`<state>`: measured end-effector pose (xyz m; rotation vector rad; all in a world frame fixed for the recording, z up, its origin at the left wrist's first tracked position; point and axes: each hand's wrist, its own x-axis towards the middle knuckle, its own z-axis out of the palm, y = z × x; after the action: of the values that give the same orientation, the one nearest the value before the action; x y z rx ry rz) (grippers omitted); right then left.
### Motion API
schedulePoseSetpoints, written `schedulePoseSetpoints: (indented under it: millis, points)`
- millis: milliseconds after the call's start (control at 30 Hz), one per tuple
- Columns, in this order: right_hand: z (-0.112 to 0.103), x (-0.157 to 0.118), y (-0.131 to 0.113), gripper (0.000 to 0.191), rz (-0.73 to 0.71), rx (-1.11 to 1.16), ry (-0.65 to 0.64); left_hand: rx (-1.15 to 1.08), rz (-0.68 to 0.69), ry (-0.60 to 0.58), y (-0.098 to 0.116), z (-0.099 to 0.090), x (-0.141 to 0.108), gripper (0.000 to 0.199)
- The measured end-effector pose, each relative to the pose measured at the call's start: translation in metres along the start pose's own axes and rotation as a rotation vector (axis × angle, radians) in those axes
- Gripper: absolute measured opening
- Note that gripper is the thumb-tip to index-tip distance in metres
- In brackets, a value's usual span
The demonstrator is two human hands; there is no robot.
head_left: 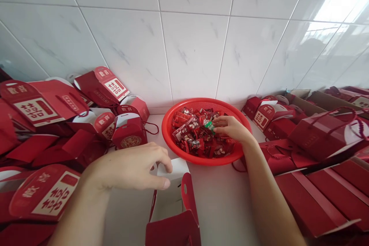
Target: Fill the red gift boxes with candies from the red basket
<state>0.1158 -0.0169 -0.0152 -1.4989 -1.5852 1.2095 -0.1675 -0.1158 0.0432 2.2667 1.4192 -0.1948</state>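
A white tiled wall (184,38) rises behind a tabletop (221,207) crowded on both sides by red gift boxes (37,103). A round red plastic basket (170,130) holds a heap of red-wrapped sweets (187,134). Over it, the right hand (230,128) pinches a green-wrapped sweet (210,127) in a closed grip, while the left hand (135,167) grips the white flap of an open gift box (175,234) just below the basket

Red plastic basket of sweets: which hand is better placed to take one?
Right hand, likely: it touches a green-wrapped sweet in the red basket; the left hand is at a red gift box.
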Motion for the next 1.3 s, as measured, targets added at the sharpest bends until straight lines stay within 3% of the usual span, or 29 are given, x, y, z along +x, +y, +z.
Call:
schedulePoseSetpoints:
  millis: [200,333,433,533,600,667,833,1100,1300]
  points:
    - [-0.001,0.006,0.005,0.028,-0.164,-0.141,0.191,-0.062,-0.076,-0.056,0.005,0.0,-0.002,0.035]
    - [-0.002,-0.013,-0.014,0.027,-0.232,-0.185,0.157,-0.04,-0.088,-0.08,0.006,-0.002,-0.004,0.043]
    - [0.0,-0.043,-0.038,0.027,-0.413,-0.217,-0.073,-0.011,-0.062,-0.107,0.011,-0.006,-0.005,0.052]
    - [0.009,-0.075,-0.062,0.029,-0.504,-0.328,-0.415,0.01,-0.042,-0.136,0.017,-0.009,-0.006,0.054]
    - [0.021,-0.094,-0.074,0.03,-0.538,-0.44,-0.64,0.007,-0.039,-0.14,0.018,-0.009,-0.007,0.053]
    - [0.035,-0.107,-0.082,0.024,-0.526,-0.575,-0.763,-0.011,-0.053,-0.122,0.017,-0.008,-0.01,0.053]
    - [0.055,-0.124,-0.087,0.018,-0.544,-0.865,-0.757,-0.049,-0.009,-0.087,0.008,-0.005,-0.019,0.054]
    - [0.041,-0.133,-0.076,0.017,-0.461,-0.944,-0.572,-0.014,-0.026,-0.006,0.008,-0.008,-0.024,0.059]
    - [0.04,-0.12,-0.076,0.016,-0.425,-1.015,-0.536,-0.038,-0.025,-0.072,0.005,-0.011,-0.016,0.061]
